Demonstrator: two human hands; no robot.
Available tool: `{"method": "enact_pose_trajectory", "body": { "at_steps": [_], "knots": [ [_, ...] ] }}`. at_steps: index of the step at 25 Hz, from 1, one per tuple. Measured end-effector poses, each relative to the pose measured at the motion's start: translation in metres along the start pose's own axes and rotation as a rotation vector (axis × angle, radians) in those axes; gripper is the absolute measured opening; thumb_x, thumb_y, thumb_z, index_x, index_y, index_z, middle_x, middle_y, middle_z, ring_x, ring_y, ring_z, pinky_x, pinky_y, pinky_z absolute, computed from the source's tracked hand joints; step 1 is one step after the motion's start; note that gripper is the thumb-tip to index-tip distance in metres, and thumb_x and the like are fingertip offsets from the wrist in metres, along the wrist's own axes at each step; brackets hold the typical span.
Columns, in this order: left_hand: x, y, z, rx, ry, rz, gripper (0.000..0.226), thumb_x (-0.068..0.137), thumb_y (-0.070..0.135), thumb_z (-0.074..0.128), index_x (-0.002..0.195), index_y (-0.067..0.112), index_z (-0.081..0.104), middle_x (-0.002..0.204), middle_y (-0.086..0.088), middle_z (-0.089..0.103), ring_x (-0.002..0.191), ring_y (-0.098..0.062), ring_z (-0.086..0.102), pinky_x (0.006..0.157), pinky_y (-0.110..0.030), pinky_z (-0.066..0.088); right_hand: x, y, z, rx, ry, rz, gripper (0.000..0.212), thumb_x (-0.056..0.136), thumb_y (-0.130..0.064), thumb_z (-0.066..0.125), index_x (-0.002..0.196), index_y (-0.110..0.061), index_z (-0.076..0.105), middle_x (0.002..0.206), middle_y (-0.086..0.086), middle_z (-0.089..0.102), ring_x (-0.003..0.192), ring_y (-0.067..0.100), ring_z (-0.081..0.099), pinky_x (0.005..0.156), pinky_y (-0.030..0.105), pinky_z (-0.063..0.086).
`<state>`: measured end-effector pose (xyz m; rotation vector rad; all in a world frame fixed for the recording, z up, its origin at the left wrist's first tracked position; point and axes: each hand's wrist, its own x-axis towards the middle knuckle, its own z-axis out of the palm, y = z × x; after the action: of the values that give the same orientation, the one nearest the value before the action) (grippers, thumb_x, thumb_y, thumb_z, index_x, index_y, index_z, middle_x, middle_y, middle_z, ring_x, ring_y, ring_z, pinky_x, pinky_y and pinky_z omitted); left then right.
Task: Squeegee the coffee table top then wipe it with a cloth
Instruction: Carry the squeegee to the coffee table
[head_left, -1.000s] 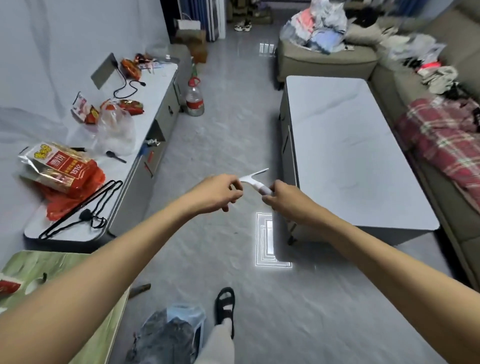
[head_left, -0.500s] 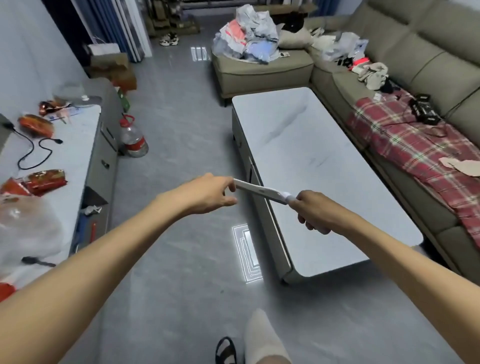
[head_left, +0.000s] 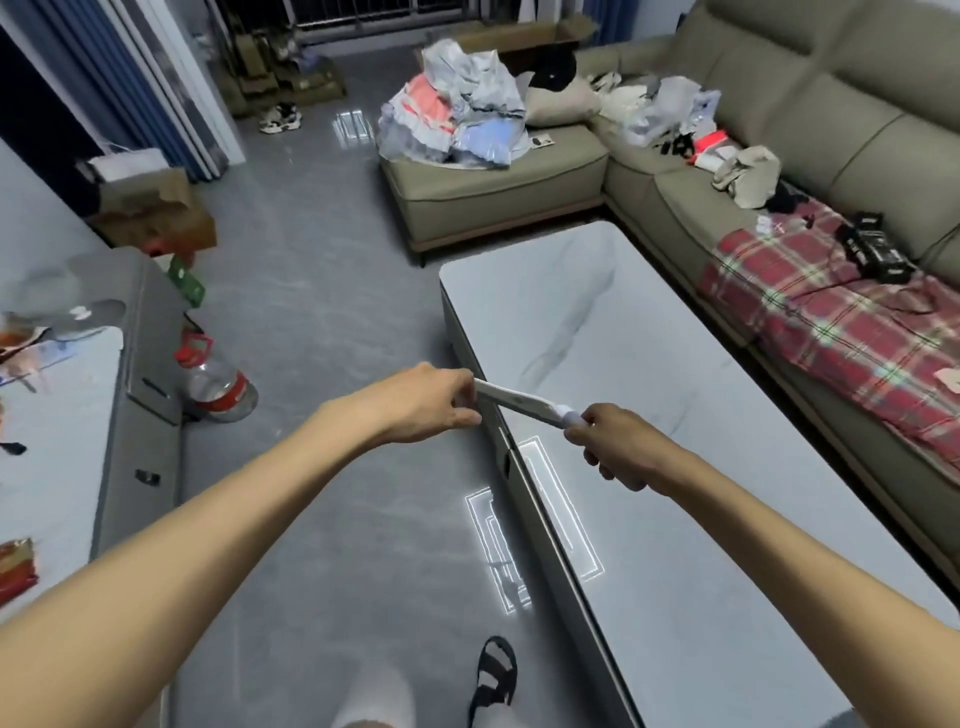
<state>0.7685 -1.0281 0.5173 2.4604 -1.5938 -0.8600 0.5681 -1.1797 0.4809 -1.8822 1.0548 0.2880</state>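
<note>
A white squeegee (head_left: 514, 401) is stretched between my two hands, in the air over the left long edge of the coffee table (head_left: 675, 467). My left hand (head_left: 431, 402) pinches its far end. My right hand (head_left: 613, 447) grips its handle end, fingers curled round it. The table has a pale grey marbled top with nothing on it, running from the lower right up to the middle of the view. No cloth is in sight.
A beige L-shaped sofa (head_left: 779, 171) with a red plaid blanket (head_left: 841, 332) borders the table's right and far sides. A low cabinet (head_left: 140, 395) with clutter stands at left, a water jug (head_left: 218, 384) beside it. My sandalled foot (head_left: 493, 675) stands on grey floor.
I have walked closer to the table and turned right; it now fills the lower right. Both hands stay on the squeegee, which has swung from upright to lying across between them.
</note>
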Motion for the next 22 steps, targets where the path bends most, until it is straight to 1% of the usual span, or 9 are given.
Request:
{"method": "enact_pose_trajectory", "body": {
  "at_steps": [2,4,6,8,11,15,18,20,22],
  "knots": [
    [0.049,-0.023,-0.033,0.036,0.060,0.022,0.018,0.087,0.045,0.057,0.093,0.028,0.057,0.093,0.006,0.067,0.089,-0.021,0.060,0.074,-0.035,0.047,0.048,-0.031,-0.021,0.060,0.040,0.029,0.032,0.093,-0.036,0.048,0.096,-0.005,0.058,0.072,0.007,0.055,0.033,0.010,0.041,0.036,0.016,0.026],
    [0.099,-0.050,-0.057,0.073,0.093,0.018,0.013,0.085,0.040,0.055,0.083,0.027,0.055,0.087,0.005,0.067,0.085,-0.022,0.058,0.066,-0.033,0.041,0.097,-0.053,-0.033,0.131,0.060,0.074,0.033,0.093,-0.035,0.050,0.099,-0.004,0.058,0.075,0.006,0.054,0.042,0.014,0.041,0.038,0.016,0.026],
    [0.154,-0.077,-0.078,0.074,0.059,0.030,0.012,0.084,0.034,0.053,0.074,0.027,0.052,0.077,0.006,0.063,0.081,-0.023,0.058,0.065,-0.032,0.038,0.149,-0.070,-0.040,0.188,0.049,0.121,0.033,0.095,-0.034,0.050,0.100,-0.002,0.056,0.078,0.007,0.053,0.048,0.017,0.040,0.038,0.017,0.026],
    [0.216,-0.104,-0.105,0.019,0.043,0.068,0.016,0.083,0.027,0.051,0.067,0.025,0.049,0.067,0.007,0.059,0.079,-0.024,0.061,0.065,-0.032,0.042,0.203,-0.090,-0.049,0.252,0.087,0.181,0.032,0.097,-0.034,0.048,0.095,-0.003,0.055,0.078,0.007,0.054,0.047,0.017,0.040,0.037,0.017,0.026],
    [0.301,-0.125,-0.149,-0.070,0.052,0.111,0.014,0.084,0.024,0.048,0.071,0.023,0.054,0.074,-0.002,0.064,0.081,-0.029,0.063,0.067,-0.035,0.048,0.268,-0.124,-0.075,0.307,0.123,0.228,0.033,0.097,-0.041,0.047,0.086,-0.011,0.053,0.074,0.005,0.052,0.042,0.015,0.037,0.037,0.015,0.025],
    [0.409,-0.124,-0.190,-0.156,0.031,0.140,0.013,0.082,0.027,0.047,0.078,0.021,0.058,0.082,-0.001,0.070,0.082,-0.027,0.066,0.070,-0.037,0.055,0.339,-0.147,-0.115,0.424,0.236,0.279,0.035,0.096,-0.044,0.044,0.091,-0.012,0.056,0.072,0.004,0.051,0.043,0.017,0.036,0.038,0.015,0.025],
    [0.503,-0.126,-0.199,-0.247,0.004,0.092,0.011,0.081,0.031,0.052,0.074,0.023,0.056,0.077,0.004,0.072,0.074,-0.020,0.070,0.069,-0.036,0.054,0.417,-0.143,-0.151,0.446,0.281,0.294,0.033,0.095,-0.039,0.044,0.081,-0.010,0.053,0.071,0.008,0.048,0.049,0.022,0.036,0.038,0.016,0.025],
    [0.562,-0.134,-0.199,-0.260,-0.031,0.059,0.013,0.080,0.032,0.055,0.070,0.024,0.055,0.076,0.002,0.072,0.074,-0.020,0.070,0.069,-0.038,0.054,0.475,-0.135,-0.173,0.458,0.278,0.315,0.031,0.095,-0.035,0.043,0.073,-0.013,0.047,0.069,0.011,0.046,0.052,0.023,0.035,0.038,0.017,0.025],
    [0.609,-0.145,-0.197,-0.256,-0.065,0.023,0.012,0.079,0.029,0.056,0.069,0.023,0.056,0.078,0.000,0.072,0.077,-0.021,0.070,0.070,-0.041,0.054,0.519,-0.127,-0.193,0.473,0.266,0.323,0.032,0.096,-0.033,0.042,0.071,-0.014,0.045,0.069,0.010,0.045,0.051,0.022,0.035,0.039,0.016,0.025]
  ]
}}
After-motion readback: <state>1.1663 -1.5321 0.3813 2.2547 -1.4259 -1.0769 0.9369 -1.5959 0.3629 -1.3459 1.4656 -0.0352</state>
